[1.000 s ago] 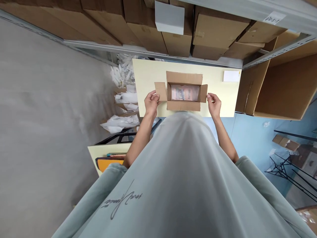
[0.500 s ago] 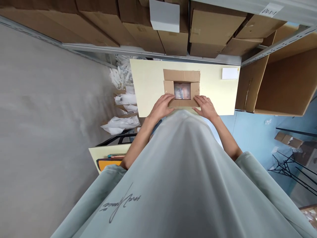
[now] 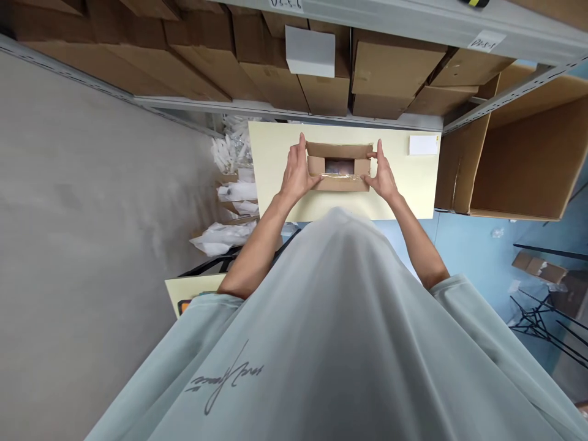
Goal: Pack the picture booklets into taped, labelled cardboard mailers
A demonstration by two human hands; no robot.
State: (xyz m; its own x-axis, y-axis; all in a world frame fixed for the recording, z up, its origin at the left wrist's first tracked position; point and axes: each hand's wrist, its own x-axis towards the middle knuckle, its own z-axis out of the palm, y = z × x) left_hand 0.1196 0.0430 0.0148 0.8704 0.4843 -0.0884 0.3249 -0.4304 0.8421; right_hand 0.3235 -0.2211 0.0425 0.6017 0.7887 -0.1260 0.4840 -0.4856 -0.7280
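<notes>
A small cardboard box (image 3: 339,150) stands on the pale yellow tabletop (image 3: 278,159), its top flaps parted around a narrow opening. Dark, blurred contents (image 3: 339,167) show through that gap; what they are I cannot make out. Shiny clear tape runs along the near edge. My left hand (image 3: 295,174) grips the box's left side, thumb by the near flap and fingers stretched up along the side. On the opposite side my right hand (image 3: 383,176) holds it in the same way. The box looks tilted.
A white card or label (image 3: 423,145) lies on the tabletop's right. Behind stands a metal shelf (image 3: 275,109) full of cardboard boxes (image 3: 395,64). A large open carton (image 3: 523,159) is at the right. White plastic wrapping (image 3: 225,236) and a second pale table (image 3: 195,285) are at the left.
Both hands have moved from the near corners up along the box's sides. The box now appears tipped, its opening narrower in view. The camera view has tilted upward slightly.
</notes>
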